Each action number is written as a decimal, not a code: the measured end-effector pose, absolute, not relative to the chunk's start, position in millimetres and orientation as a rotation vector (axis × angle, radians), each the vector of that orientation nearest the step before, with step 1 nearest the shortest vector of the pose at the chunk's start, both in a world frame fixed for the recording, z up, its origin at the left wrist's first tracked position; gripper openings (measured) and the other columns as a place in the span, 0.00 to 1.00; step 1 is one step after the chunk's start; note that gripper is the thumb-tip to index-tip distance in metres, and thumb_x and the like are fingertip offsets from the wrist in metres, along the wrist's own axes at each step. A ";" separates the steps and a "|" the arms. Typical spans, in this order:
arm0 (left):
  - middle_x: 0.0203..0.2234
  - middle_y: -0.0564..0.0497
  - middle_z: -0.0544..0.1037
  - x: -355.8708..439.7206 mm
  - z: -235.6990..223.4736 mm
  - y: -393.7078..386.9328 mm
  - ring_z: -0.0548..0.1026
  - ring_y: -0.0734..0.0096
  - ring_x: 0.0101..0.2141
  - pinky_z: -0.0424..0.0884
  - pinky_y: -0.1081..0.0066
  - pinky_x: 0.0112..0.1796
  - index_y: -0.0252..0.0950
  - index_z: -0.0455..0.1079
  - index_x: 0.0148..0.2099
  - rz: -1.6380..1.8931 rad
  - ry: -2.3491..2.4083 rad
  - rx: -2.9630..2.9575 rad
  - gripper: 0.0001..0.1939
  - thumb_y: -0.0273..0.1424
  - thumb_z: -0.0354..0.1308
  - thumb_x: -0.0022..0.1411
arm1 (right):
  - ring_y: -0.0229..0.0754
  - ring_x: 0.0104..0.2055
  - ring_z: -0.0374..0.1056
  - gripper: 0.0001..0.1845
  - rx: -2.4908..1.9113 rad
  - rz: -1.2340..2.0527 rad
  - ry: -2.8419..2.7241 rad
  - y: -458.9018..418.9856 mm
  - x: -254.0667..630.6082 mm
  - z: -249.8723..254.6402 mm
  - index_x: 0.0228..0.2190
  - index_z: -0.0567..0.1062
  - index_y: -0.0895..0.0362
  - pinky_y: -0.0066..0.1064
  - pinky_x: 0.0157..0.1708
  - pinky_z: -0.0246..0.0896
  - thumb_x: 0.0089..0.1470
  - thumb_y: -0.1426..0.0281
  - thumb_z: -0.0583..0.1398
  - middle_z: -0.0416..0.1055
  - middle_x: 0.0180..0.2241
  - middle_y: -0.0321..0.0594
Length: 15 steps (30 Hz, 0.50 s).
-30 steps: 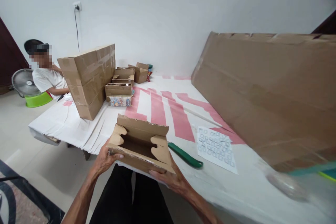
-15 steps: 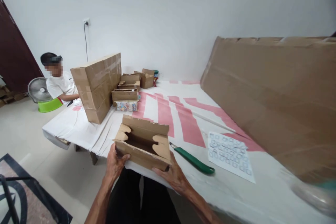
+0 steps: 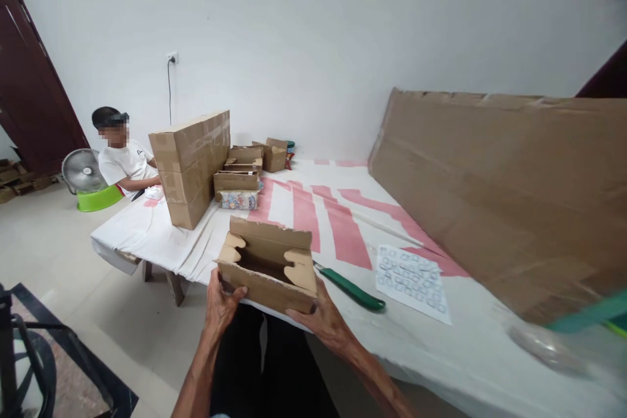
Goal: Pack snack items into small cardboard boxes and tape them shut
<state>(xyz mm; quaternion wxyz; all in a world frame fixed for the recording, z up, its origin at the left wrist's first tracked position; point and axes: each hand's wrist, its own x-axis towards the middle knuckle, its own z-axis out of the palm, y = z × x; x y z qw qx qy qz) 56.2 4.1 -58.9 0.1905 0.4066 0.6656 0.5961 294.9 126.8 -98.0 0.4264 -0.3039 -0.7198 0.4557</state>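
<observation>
An unlidded brown cardboard box [image 3: 267, 286] is between my hands at the table's front edge, its long flaps raised and its notched end flaps leaning inward. My left hand [image 3: 223, 304] grips its left end, thumb on the front panel. Around the right end my right hand [image 3: 326, 313] is closed, its thumb also on the front. The box's inside is dark, and I see nothing in it. Just right of the box lies a green-handled utility knife [image 3: 355, 289]. Beyond the knife is a printed sheet [image 3: 412, 281] with rows of small drawings.
Taped boxes [image 3: 191, 166] form a stack at the table's left. Several opened cartons [image 3: 240, 186] stand behind my box, one with a colourful packet in front. A large cardboard panel [image 3: 499, 196] leans on the right. A person [image 3: 130, 163] sits at the far left near a fan [image 3: 84, 171].
The view has shifted, so the stack and the person appear farther right and the knife and sheet farther left. My hands keep the same hold on the box.
</observation>
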 end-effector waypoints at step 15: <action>0.67 0.37 0.67 46.4 -3.5 -40.7 0.69 0.47 0.64 0.72 0.54 0.55 0.42 0.57 0.70 1.621 1.834 1.457 0.44 0.41 0.72 0.56 | 0.59 0.66 0.67 0.58 -0.760 1.013 -1.753 73.8 293.5 -103.6 0.73 0.50 0.46 0.54 0.63 0.67 0.51 0.56 0.72 0.64 0.67 0.51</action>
